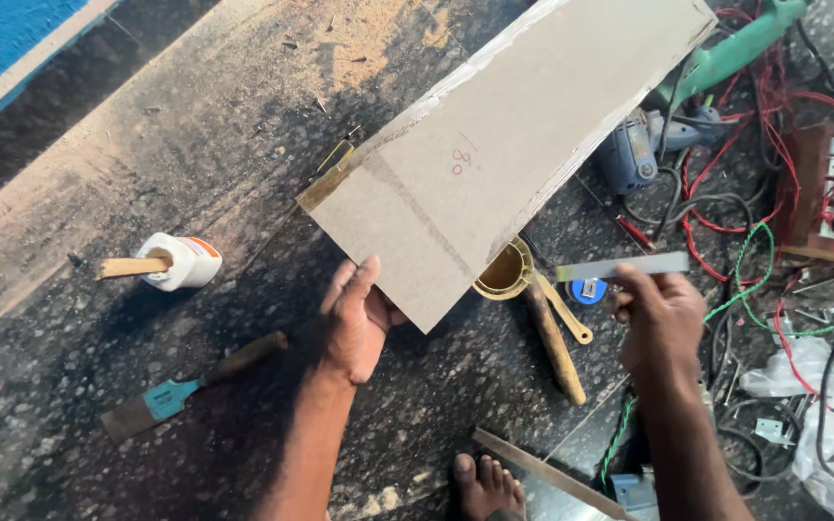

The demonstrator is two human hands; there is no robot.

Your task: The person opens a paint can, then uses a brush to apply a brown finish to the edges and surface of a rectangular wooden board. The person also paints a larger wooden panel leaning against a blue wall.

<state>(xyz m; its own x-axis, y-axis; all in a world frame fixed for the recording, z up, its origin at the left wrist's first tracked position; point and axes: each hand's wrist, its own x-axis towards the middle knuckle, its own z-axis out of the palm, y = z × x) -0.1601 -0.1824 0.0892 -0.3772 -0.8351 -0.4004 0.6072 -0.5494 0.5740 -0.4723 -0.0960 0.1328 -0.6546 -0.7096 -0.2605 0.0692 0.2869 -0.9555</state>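
Seen from the head camera, looking down at a dark speckled stone floor (79,328), a person sits with one bare foot (483,485) showing at the bottom edge. The left hand (357,318) grips the near corner of a long brown plywood board (504,145), thumb on its top face. The right hand (656,314) pinches a thin grey flat strip (622,266), perhaps a steel rule, held level just right of the board's near end and apart from it.

The board lies tilted, its long axis running from the near corner at the left hand up and away toward the upper right; a small red mark sits on its face. The strip runs nearly left to right.

To handle this step well, the left hand should likely keep the board steady while the strip is laid flat against its edge.

A white glue bottle (183,260), a chisel with a blue band (190,386), a brass-coloured tin (504,271), a blue power drill (634,150) and tangled wires (755,222) lie around.
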